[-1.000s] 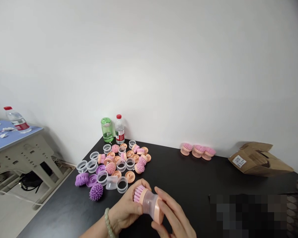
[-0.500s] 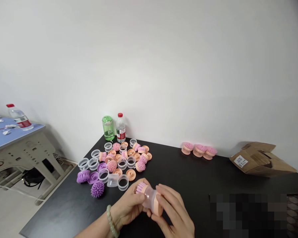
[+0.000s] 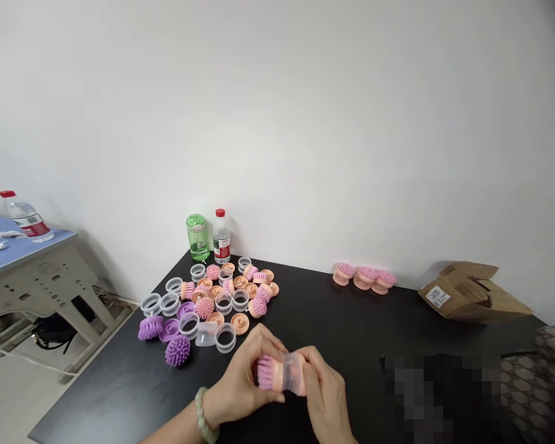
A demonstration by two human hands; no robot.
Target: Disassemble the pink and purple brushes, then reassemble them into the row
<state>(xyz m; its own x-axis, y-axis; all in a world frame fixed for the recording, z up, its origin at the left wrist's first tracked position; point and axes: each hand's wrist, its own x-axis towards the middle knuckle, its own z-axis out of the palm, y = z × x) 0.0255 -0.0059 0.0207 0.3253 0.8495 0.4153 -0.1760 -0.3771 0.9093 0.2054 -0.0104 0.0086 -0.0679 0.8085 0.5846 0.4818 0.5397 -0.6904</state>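
Observation:
Both hands hold a pink-bristled brush [image 3: 277,374] level above the black table, its bristles pointing left. It has a clear plastic sleeve and a peach base. My left hand [image 3: 243,385], with a pale green bead bracelet [image 3: 201,415] at the wrist, grips the bristle end. My right hand [image 3: 324,393] grips the base end. Just beyond them lies a loose pile of parts: clear plastic rings [image 3: 225,338], peach discs [image 3: 239,323], pink brush heads [image 3: 204,308] and purple brush heads [image 3: 150,328].
Several assembled pink brushes [image 3: 363,277] stand at the table's back edge. A green bottle [image 3: 198,237] and a water bottle [image 3: 221,237] stand behind the pile. Crumpled cardboard packaging [image 3: 472,295] lies back right. A blue-topped table [image 3: 18,246] stands at left.
The brush has turned from tilted to level, its bristles now pointing left. My hands have closed in around it. The whole view has shifted slightly.

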